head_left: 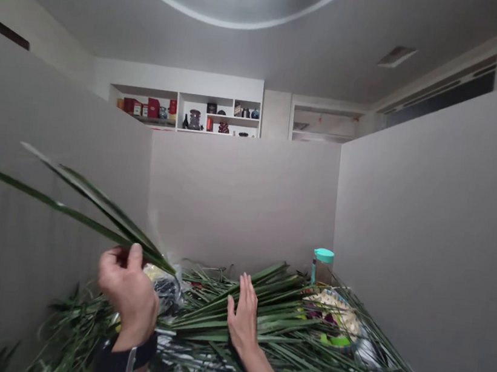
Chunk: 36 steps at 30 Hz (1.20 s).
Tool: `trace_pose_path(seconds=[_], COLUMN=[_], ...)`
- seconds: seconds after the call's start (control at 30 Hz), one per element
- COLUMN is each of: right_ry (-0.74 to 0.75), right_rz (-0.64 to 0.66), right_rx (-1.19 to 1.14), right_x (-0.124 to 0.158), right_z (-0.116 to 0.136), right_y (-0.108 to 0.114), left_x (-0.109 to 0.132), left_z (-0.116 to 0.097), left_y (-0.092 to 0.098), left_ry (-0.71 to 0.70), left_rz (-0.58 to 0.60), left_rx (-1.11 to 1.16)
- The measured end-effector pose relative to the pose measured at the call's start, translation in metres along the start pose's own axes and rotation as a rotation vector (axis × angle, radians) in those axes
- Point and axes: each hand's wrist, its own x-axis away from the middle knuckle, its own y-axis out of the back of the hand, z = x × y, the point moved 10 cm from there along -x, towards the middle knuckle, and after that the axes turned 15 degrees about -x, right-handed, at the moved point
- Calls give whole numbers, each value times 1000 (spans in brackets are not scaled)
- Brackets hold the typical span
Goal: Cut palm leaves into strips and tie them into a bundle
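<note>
While in the left hand (pixel 127 292), palm fronds (pixel 99 209) (tips slanting up-left)

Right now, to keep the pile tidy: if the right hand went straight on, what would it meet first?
Probably the long green fronds piled ahead of the right hand; depth is unclear.
</note>
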Motion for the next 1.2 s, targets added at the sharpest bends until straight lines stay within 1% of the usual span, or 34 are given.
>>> trace_pose_path(seconds=[0.03,0.1,0.17,0.27,0.33,0.4,0.47,0.53,0.67,0.77,0.87,1.0,1.2], right_ry=[-29,-86,-148,-236,-263,-271,-267,-259,-277,-306,-332,-364,-393], right_rz=[-14,-1,71,224,266,246,206,169,73,-12,-19,5,-63], right_rx=[-62,-208,-384,-655,-808,-936,-1028,-1078,-1095,-1127,-1168,-1193,-1178], right_x=[-4,-14,-21,-23,-19,-14,-11,-10,-12,-13,-11,-7,-4], right_z=[2,14,33,75,103,124,137,142,133,128,134,143,142], right_y=[2,2,-3,-16,-17,-12,-6,0,10,19,22,18,19], left_x=[2,8,21,51,69,80,83,83,84,85,89,95,101], left_z=[1,1,-4,-17,-26,-32,-35,-37,-39,-38,-38,-44,-51], left_y=[-5,-24,-49,-83,-94,-98,-98,-98,-101,-101,-103,-104,-102], left_ry=[28,81,120,165,192,214,223,217,188,194,212,207,220], left_rz=[24,139,323,654,819,898,915,911,891,877,903,949,1012], left_rx=[36,112,176,242,266,275,272,260,230,230,242,264,298])
